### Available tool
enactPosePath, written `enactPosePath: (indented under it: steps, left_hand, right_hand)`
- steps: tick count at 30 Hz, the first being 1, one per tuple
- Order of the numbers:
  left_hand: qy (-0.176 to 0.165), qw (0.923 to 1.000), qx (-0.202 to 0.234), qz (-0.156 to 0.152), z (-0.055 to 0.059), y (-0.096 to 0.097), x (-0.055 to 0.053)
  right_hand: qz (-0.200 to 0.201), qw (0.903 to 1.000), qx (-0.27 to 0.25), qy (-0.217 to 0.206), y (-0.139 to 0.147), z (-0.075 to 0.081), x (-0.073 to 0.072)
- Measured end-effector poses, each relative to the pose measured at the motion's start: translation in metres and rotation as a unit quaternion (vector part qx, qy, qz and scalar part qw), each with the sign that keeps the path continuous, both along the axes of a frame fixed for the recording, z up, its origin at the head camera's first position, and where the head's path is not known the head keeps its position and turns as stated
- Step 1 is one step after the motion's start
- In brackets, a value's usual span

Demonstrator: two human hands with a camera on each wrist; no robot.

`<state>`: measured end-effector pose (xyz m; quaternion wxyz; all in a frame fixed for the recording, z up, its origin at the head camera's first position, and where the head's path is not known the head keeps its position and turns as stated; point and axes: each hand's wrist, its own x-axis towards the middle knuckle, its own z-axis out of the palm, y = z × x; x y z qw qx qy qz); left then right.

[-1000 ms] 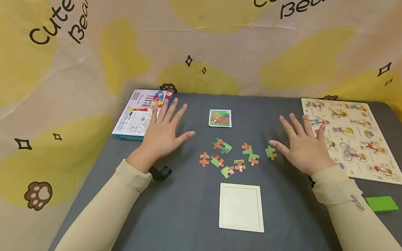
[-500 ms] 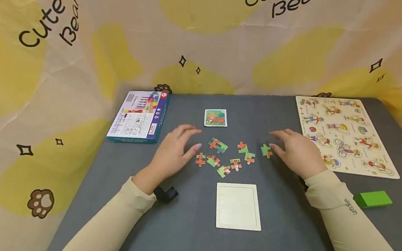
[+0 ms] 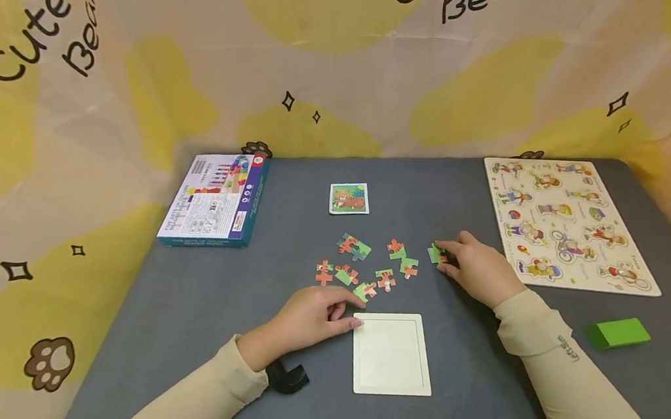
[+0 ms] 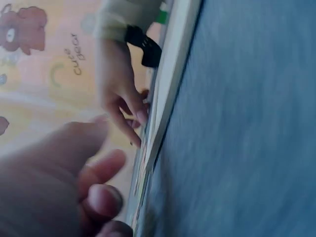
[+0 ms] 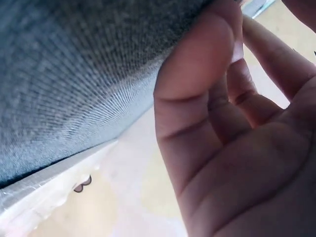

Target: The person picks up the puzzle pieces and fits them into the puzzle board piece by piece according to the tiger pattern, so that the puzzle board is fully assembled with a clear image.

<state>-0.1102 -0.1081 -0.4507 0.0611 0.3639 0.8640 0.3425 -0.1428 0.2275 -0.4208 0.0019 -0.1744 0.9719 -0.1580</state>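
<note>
Head view: a loose puzzle piece [image 3: 435,253], green and orange, lies on the grey worktop [image 3: 285,245], right of the middle, between the far and near edges. The right hand [image 3: 482,269] has just come onto it: half a second ago a slight gap showed between forefinger and thumb and the piece; now they are at it, one on either side, in a narrow grip that seems to hold it. Its fingertips are hidden in the right wrist view, so how firmly it is pinched cannot be told.

The other pieces [image 3: 386,280] stay scattered just to the left, towards the worktop's middle. The left hand [image 3: 306,319] has dropped nearer the near edge, and its thumb and forefinger now stand around the far left corner of the white tray [image 3: 392,355]; the gap between them is modest, nothing is visibly held, and contact with the tray is unclear. I judge this the switch from reaching to handling, at its very outset, since every visible piece lies outside the tray.

Farther out, a small picture card [image 3: 349,199] lies towards the far edge, a box [image 3: 212,203] near the far left corner, a figure board [image 3: 579,271] near the far right one, and a green block [image 3: 618,334] towards the right edge.
</note>
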Motion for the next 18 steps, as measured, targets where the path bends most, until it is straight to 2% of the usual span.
enactPosePath:
  steps: [5, 9, 15, 18]
  left_hand:
    - [0.044, 0.9985, -0.02, -0.026, -0.006, 0.003, -0.001]
    - [0.075, 0.9962, -0.023, -0.038, -0.008, 0.004, -0.005]
    - [0.067, 0.9964, -0.038, -0.036, -0.011, 0.001, -0.004]
    - [0.069, 0.9962, -0.039, -0.036, -0.013, 0.001, -0.004]
  right_hand:
    - [0.007, 0.9998, -0.013, 0.01, 0.002, 0.005, -0.002]
    - [-0.008, 0.9994, -0.034, 0.003, 0.003, 0.009, -0.004]
    - [-0.029, 0.991, -0.118, -0.055, 0.004, 0.007, -0.007]
    - [-0.025, 0.9858, -0.153, -0.065, 0.003, 0.007, -0.006]
